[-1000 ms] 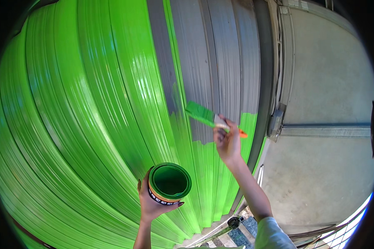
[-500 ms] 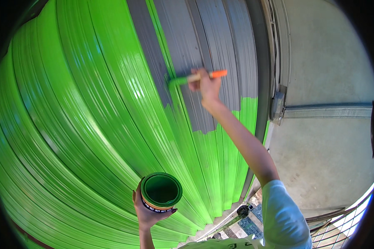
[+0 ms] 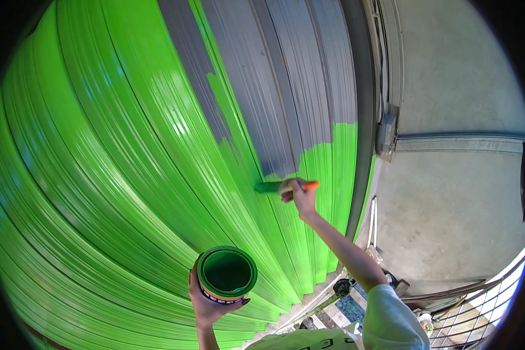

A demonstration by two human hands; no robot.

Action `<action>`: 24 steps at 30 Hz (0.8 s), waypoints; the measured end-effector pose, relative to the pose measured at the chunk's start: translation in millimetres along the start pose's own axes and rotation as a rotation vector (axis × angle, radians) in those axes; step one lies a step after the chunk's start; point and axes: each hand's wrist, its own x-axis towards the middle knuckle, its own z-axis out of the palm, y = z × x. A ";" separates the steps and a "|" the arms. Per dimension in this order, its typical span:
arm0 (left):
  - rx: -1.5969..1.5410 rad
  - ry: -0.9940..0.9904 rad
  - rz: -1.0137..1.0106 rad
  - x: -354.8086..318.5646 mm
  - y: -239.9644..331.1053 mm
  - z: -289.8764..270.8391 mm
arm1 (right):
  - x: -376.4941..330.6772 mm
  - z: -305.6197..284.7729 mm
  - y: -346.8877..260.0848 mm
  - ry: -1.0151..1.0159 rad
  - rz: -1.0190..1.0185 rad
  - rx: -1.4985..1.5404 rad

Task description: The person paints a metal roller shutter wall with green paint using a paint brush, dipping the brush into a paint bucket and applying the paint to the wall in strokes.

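My right hand (image 3: 299, 195) grips a paintbrush (image 3: 308, 186) with an orange-tipped handle, its fingers closed round the pale middle part. The brush's green bristles lie against the ribbed metal panel (image 3: 157, 169), just below the edge of the grey unpainted patch (image 3: 274, 105). Fresh green paint covers most of the panel. Low in the view, my left hand (image 3: 209, 306) holds an open paint can (image 3: 227, 271) from below and the side, fingers wrapped round it. Dark green paint shows inside the can, and its rim is smeared green.
A dark vertical frame (image 3: 361, 116) borders the panel on the right. Beyond it stands a grey wall (image 3: 449, 210) with a conduit and a small box (image 3: 387, 137). A metal railing (image 3: 472, 315) curves at the lower right, above patterned floor tiles (image 3: 351, 308).
My right hand has swept the brush downward and slightly right. A wider green strip now runs down between the grey areas. The paint can has stayed nearly in place.
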 end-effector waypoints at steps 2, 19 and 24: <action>0.026 -0.020 -0.014 -2.0 0.4 0.1 | 12.8 20.9 -38.3 -0.005 -0.110 0.011; 0.002 0.031 -0.033 -9.3 -4.3 -2.3 | -10.6 9.8 -19.4 -0.055 -0.078 -0.016; 0.095 -0.006 -0.015 -7.3 -8.1 -2.5 | 29.3 56.0 -89.0 -0.134 -0.226 -0.158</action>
